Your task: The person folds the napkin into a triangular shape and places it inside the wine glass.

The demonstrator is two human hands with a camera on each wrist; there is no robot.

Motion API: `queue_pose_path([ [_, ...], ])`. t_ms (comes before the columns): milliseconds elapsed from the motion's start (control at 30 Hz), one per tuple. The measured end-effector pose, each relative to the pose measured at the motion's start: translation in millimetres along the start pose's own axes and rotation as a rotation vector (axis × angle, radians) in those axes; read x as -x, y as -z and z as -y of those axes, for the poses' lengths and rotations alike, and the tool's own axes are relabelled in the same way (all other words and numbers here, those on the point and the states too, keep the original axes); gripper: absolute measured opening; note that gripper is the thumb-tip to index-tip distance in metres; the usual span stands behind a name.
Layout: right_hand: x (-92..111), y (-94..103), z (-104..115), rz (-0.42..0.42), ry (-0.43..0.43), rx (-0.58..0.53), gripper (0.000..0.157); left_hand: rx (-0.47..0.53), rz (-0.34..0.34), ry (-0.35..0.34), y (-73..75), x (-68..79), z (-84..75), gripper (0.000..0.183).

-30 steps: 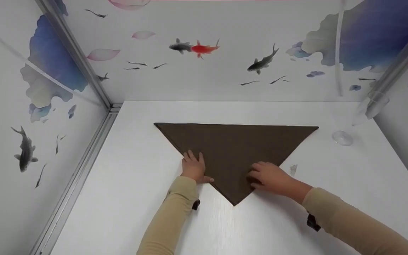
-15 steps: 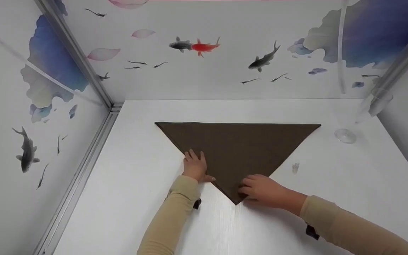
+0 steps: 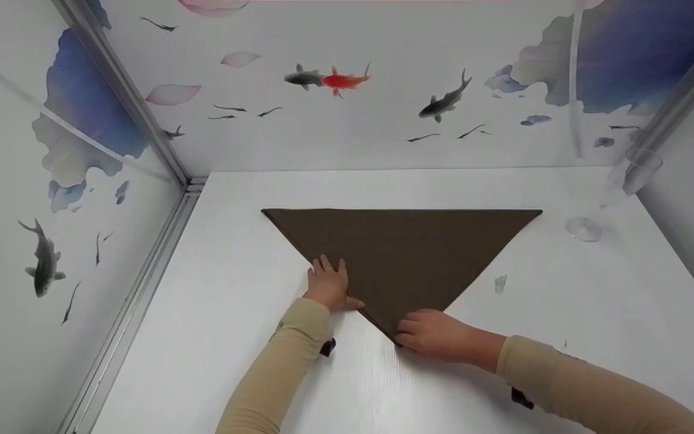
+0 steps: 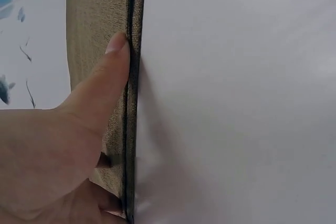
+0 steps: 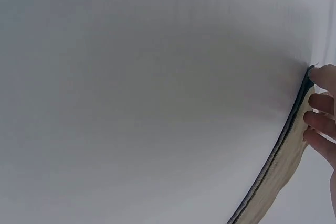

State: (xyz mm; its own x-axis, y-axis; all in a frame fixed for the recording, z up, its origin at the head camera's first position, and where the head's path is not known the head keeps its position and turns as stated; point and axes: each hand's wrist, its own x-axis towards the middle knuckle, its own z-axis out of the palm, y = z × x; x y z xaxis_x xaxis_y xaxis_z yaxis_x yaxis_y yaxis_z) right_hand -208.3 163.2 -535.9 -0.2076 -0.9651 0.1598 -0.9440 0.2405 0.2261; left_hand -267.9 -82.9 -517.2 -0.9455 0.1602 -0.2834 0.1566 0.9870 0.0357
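A dark brown cloth (image 3: 407,253) lies flat, folded into a triangle, its long edge at the back and one corner towards the person. On its left slanting edge rests my left hand (image 3: 327,286), fingers spread over the fabric. In the left wrist view the thumb of my left hand (image 4: 89,108) lies along the layered hem of the cloth (image 4: 100,14). My right hand (image 3: 434,331) pinches the near corner with bent fingers, covering most of it. The right wrist view has the thumb and fingers of my right hand (image 5: 325,114) at the tip of the cloth (image 5: 278,171).
A clear glass (image 3: 630,178) with a round base stands on the white table (image 3: 232,361) at the back right. A small translucent scrap (image 3: 500,284) lies right of the cloth. Walls printed with fish and leaves, framed by metal rails (image 3: 136,307), enclose the table.
My right hand has slid along the right slanting edge of the cloth, down to its near corner. My left hand has stayed in place on the left edge.
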Motion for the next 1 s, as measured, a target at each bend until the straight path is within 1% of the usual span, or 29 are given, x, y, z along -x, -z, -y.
queue_pose_path([
  [100,-1,-0.6,1,0.006,0.019,0.024,0.010,0.015,-0.014,-0.024,1.2,1.1,0.6,0.103],
  [233,-2,-1.9,3,0.001,0.023,-0.001,0.009,0.010,-0.020,-0.063,1.1,2.6,-1.8,0.094],
  [300,-2,-2.8,4,-0.002,0.020,-0.023,0.009,0.006,-0.023,-0.094,-0.3,4.2,-4.4,0.086],
  [400,-3,-4.0,5,-0.012,0.013,-0.040,0.007,-0.014,-0.049,-0.169,-3.8,7.9,-9.2,0.073],
  [533,-4,-5.9,6,-0.041,0.010,-0.023,0.009,-0.097,-0.126,-0.281,-7.5,14.4,-15.6,0.055],
  [633,-5,-7.1,6,-0.090,0.017,0.000,0.014,-0.135,-0.166,-0.333,-7.6,19.4,-19.2,0.042],
  [767,-6,-7.5,7,-0.140,0.025,0.009,0.021,-0.147,-0.194,-0.399,-7.1,26.4,-22.2,0.029],
  [900,-6,-6.1,8,-0.127,0.013,0.004,0.023,-0.183,-0.218,-0.493,-8.7,32.7,-25.4,0.017],
  [1000,-7,-5.1,10,-0.118,-0.014,-0.013,0.023,-0.193,-0.236,-0.558,-12.1,36.4,-28.8,0.012],
])
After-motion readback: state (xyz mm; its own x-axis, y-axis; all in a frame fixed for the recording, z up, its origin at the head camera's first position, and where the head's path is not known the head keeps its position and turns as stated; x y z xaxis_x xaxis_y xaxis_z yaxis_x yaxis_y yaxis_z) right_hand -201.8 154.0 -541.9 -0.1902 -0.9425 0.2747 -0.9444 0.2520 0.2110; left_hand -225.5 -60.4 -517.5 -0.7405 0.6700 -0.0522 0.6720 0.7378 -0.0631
